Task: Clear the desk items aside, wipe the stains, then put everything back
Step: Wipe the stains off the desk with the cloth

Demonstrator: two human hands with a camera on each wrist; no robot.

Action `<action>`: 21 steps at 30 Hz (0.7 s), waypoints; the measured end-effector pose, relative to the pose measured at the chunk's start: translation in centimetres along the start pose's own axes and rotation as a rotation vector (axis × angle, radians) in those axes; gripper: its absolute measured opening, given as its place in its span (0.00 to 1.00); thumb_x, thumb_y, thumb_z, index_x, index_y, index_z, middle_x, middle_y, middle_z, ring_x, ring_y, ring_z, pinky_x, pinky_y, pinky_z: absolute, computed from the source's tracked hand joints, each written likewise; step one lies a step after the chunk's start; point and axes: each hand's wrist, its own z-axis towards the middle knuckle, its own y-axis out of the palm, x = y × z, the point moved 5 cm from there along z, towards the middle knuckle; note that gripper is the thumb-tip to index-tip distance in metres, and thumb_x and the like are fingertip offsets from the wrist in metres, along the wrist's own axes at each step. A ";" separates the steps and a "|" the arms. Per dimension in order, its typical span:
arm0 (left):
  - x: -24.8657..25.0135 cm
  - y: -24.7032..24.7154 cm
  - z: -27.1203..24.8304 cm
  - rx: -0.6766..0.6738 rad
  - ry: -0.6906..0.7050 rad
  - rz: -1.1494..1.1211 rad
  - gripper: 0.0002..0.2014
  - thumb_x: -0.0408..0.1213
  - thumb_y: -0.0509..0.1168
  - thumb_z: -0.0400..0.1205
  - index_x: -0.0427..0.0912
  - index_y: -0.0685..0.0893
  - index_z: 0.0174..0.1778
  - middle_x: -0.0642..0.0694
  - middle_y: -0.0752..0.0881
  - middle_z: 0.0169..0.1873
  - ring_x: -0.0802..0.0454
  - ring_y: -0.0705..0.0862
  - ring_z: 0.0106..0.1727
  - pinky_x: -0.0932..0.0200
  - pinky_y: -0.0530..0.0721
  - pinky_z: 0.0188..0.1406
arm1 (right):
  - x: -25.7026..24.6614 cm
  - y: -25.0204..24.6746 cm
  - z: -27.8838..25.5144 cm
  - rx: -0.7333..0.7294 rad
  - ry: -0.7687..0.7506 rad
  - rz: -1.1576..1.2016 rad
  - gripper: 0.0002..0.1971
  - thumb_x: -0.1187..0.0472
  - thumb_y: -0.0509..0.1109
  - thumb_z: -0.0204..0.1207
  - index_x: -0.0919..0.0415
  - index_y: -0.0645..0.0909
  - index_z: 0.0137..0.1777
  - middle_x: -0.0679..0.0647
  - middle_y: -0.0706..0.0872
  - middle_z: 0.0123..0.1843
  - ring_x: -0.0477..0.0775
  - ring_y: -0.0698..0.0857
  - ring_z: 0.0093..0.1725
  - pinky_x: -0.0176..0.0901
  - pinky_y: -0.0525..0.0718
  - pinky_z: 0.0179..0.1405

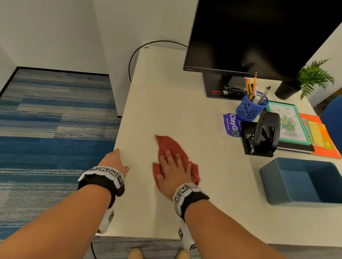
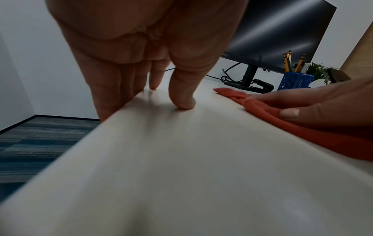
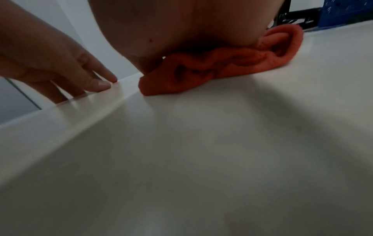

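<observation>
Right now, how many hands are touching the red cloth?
1. The right hand presses flat on the red cloth mid-desk. The left hand rests apart on the desk's left edge, thumb on top, fingers over the side, clear of the cloth.

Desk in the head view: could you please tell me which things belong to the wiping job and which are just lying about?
In use:
red cloth
right hand, flat on the cloth
left hand, at the desk edge

Set aside:
pen cup
hole punch
blue tray
monitor
</observation>
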 end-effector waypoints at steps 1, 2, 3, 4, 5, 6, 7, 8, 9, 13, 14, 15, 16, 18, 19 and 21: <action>-0.1 0.2 -0.3 0.004 -0.008 -0.001 0.30 0.43 0.67 0.80 0.39 0.65 0.76 0.39 0.76 0.70 0.42 0.78 0.68 0.52 0.79 0.59 | -0.1 0.5 -0.6 0.007 -0.038 -0.009 0.32 0.45 0.49 0.82 0.47 0.45 0.85 0.46 0.38 0.86 0.59 0.43 0.86 0.70 0.41 0.79; -0.1 0.4 -0.5 0.006 -0.020 0.003 0.30 0.44 0.67 0.81 0.40 0.65 0.76 0.39 0.76 0.69 0.42 0.79 0.66 0.52 0.80 0.56 | 0.2 0.8 -1.0 0.010 -0.061 -0.015 0.32 0.44 0.48 0.82 0.46 0.46 0.85 0.45 0.38 0.86 0.58 0.43 0.86 0.69 0.41 0.79; -0.1 0.6 -0.8 0.004 -0.033 0.007 0.29 0.44 0.66 0.81 0.40 0.65 0.76 0.39 0.77 0.68 0.42 0.80 0.65 0.53 0.80 0.53 | 0.8 0.9 -1.4 0.011 -0.072 -0.022 0.32 0.43 0.48 0.82 0.45 0.46 0.85 0.43 0.39 0.86 0.57 0.43 0.86 0.68 0.41 0.80; -0.2 0.7 -1.1 0.001 -0.048 0.007 0.29 0.44 0.66 0.81 0.40 0.66 0.75 0.38 0.77 0.67 0.42 0.81 0.63 0.53 0.80 0.50 | 1.6 0.9 -1.7 0.013 -0.067 -0.028 0.31 0.42 0.47 0.83 0.44 0.45 0.85 0.43 0.38 0.86 0.56 0.43 0.86 0.67 0.41 0.80; -0.1 0.9 -1.4 -0.001 -0.062 0.001 0.28 0.44 0.66 0.80 0.41 0.66 0.74 0.38 0.77 0.66 0.41 0.81 0.62 0.53 0.80 0.48 | 2.7 0.8 -1.9 0.015 -0.045 -0.028 0.31 0.42 0.47 0.83 0.44 0.44 0.85 0.43 0.38 0.86 0.55 0.43 0.86 0.67 0.41 0.81; -0.1 1.1 -1.6 0.000 -0.081 -0.002 0.28 0.44 0.66 0.80 0.41 0.66 0.74 0.38 0.77 0.66 0.41 0.82 0.61 0.53 0.80 0.47 | 3.8 0.6 -2.0 0.019 -0.008 -0.015 0.32 0.42 0.47 0.83 0.44 0.44 0.85 0.43 0.37 0.86 0.55 0.42 0.86 0.67 0.41 0.81; -0.2 1.2 -1.8 0.001 -0.098 -0.004 0.27 0.44 0.66 0.80 0.42 0.66 0.74 0.38 0.77 0.66 0.41 0.82 0.60 0.53 0.80 0.46 | 4.8 0.3 -2.1 0.029 0.034 0.005 0.32 0.42 0.48 0.83 0.44 0.43 0.85 0.43 0.37 0.86 0.55 0.42 0.86 0.67 0.41 0.81; -0.1 1.4 -2.1 0.003 -0.115 0.000 0.27 0.44 0.66 0.80 0.42 0.66 0.73 0.37 0.76 0.66 0.41 0.82 0.59 0.53 0.79 0.44 | 6.0 0.1 -2.1 0.039 0.075 0.023 0.32 0.43 0.48 0.82 0.44 0.43 0.85 0.43 0.37 0.86 0.55 0.42 0.86 0.67 0.42 0.81; -0.1 1.5 -2.3 0.006 -0.129 0.006 0.26 0.44 0.66 0.81 0.41 0.67 0.73 0.37 0.76 0.65 0.41 0.82 0.59 0.54 0.78 0.42 | 7.1 0.0 -2.2 0.045 0.113 0.037 0.33 0.43 0.48 0.82 0.44 0.43 0.85 0.43 0.37 0.86 0.55 0.42 0.86 0.67 0.42 0.81; 0.2 2.2 -3.3 0.022 -0.171 0.015 0.26 0.44 0.66 0.81 0.39 0.68 0.71 0.36 0.74 0.66 0.39 0.81 0.61 0.51 0.79 0.46 | 11.9 -0.6 -2.6 0.058 0.284 0.104 0.33 0.43 0.48 0.82 0.44 0.41 0.85 0.45 0.36 0.86 0.56 0.42 0.86 0.67 0.42 0.82; 0.2 2.3 -3.5 0.023 -0.180 0.019 0.26 0.44 0.66 0.81 0.39 0.67 0.71 0.36 0.73 0.67 0.39 0.80 0.62 0.51 0.79 0.48 | 12.8 -0.8 -2.6 0.063 0.325 0.121 0.33 0.43 0.48 0.82 0.45 0.41 0.85 0.45 0.36 0.86 0.56 0.42 0.86 0.67 0.42 0.82; 0.3 2.5 -3.7 0.023 -0.190 0.021 0.26 0.44 0.66 0.81 0.39 0.67 0.72 0.36 0.72 0.69 0.39 0.80 0.62 0.50 0.79 0.48 | 13.6 -1.0 -2.5 0.066 0.360 0.135 0.33 0.43 0.48 0.82 0.45 0.41 0.85 0.46 0.36 0.86 0.57 0.42 0.85 0.67 0.42 0.82; 0.3 2.7 -3.9 0.027 -0.198 0.025 0.26 0.44 0.65 0.81 0.39 0.66 0.72 0.37 0.70 0.70 0.38 0.80 0.62 0.50 0.79 0.49 | 14.3 -1.2 -2.4 0.069 0.390 0.146 0.33 0.43 0.48 0.82 0.46 0.41 0.85 0.46 0.36 0.86 0.58 0.42 0.85 0.67 0.43 0.82; 0.3 2.9 -4.3 0.038 -0.212 0.019 0.26 0.44 0.65 0.82 0.38 0.66 0.73 0.37 0.69 0.70 0.38 0.80 0.62 0.50 0.79 0.49 | 15.4 -1.5 -2.0 0.071 0.434 0.166 0.34 0.43 0.49 0.82 0.47 0.41 0.85 0.46 0.36 0.86 0.58 0.42 0.85 0.67 0.44 0.81; 0.3 3.0 -4.4 0.042 -0.220 0.013 0.26 0.44 0.64 0.82 0.38 0.66 0.72 0.37 0.69 0.70 0.38 0.80 0.62 0.50 0.79 0.48 | 15.9 -1.6 -1.6 0.072 0.451 0.173 0.34 0.43 0.50 0.82 0.47 0.41 0.85 0.47 0.36 0.86 0.58 0.42 0.85 0.67 0.44 0.81; 0.2 3.1 -4.6 0.045 -0.234 0.007 0.25 0.44 0.64 0.82 0.38 0.67 0.72 0.37 0.69 0.70 0.38 0.80 0.62 0.50 0.79 0.49 | 16.9 -2.0 -0.9 0.077 0.480 0.178 0.34 0.44 0.50 0.82 0.47 0.41 0.85 0.47 0.36 0.86 0.59 0.43 0.85 0.68 0.44 0.81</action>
